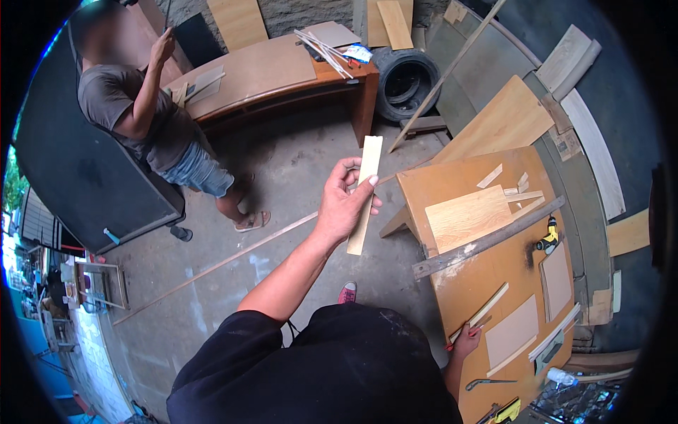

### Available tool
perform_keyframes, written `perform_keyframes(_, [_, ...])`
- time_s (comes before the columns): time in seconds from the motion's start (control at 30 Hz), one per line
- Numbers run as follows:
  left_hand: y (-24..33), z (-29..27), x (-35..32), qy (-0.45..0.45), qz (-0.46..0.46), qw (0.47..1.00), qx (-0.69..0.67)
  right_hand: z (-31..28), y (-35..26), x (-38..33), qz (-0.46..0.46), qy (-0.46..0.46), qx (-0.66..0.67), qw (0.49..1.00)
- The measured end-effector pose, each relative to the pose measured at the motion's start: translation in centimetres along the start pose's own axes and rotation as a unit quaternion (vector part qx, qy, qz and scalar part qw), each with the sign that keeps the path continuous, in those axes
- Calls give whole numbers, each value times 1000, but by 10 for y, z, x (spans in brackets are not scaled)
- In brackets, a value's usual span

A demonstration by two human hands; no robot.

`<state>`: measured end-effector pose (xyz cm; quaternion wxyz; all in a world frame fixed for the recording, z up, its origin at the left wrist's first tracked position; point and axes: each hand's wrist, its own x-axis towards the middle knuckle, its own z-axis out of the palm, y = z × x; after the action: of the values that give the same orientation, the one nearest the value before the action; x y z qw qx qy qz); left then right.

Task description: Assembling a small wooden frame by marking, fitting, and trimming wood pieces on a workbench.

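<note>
My left hand (pixel 345 205) is raised in front of me over the floor, its thumb and fingers closed round a short, flat, pale wooden strip (pixel 369 159). The strip stands nearly upright, slightly tilted. Low at the right, my right hand (pixel 466 340) rests at the near edge of the orange-brown worktable (pixel 462 272). Its fingers are closed on a slim red-ended tool (pixel 450 347), whose kind I cannot make out. Just beyond those fingers lies another narrow wooden strip (pixel 489 302) on the tabletop.
On the worktable lie a wooden panel (pixel 462 218), a grey bar (pixel 487 238), a yellow-black power tool (pixel 547 237), a beige sheet (pixel 513 326) and a handsaw (pixel 491 382). Another person (pixel 141 120) stands by a brown desk (pixel 261 81). Tires (pixel 406 85) stand behind; a long strip (pixel 219 267) crosses the floor.
</note>
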<state>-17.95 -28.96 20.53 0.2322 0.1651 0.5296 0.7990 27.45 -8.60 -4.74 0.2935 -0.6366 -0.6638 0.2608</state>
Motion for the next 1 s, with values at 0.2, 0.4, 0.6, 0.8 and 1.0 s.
perform_keyframes(0.2, [-53,39,-25,-43,-74,995,51,-2,15,4,13,-60,126,990])
perform_keyframes(0.4, [-167,119,-63,-144,-167,964,151,-23,52,14,-44,-158,49,985])
perform_keyframes(0.6, [-285,172,-88,-234,-43,876,420,-20,31,10,-27,-156,214,964])
perform_keyframes(0.8, [-310,214,-97,-298,-1,744,598,-60,2,-5,30,-130,196,972])
perform_keyframes(1.0, [-315,220,-101,-362,22,720,592,-76,5,-16,30,-142,139,980])
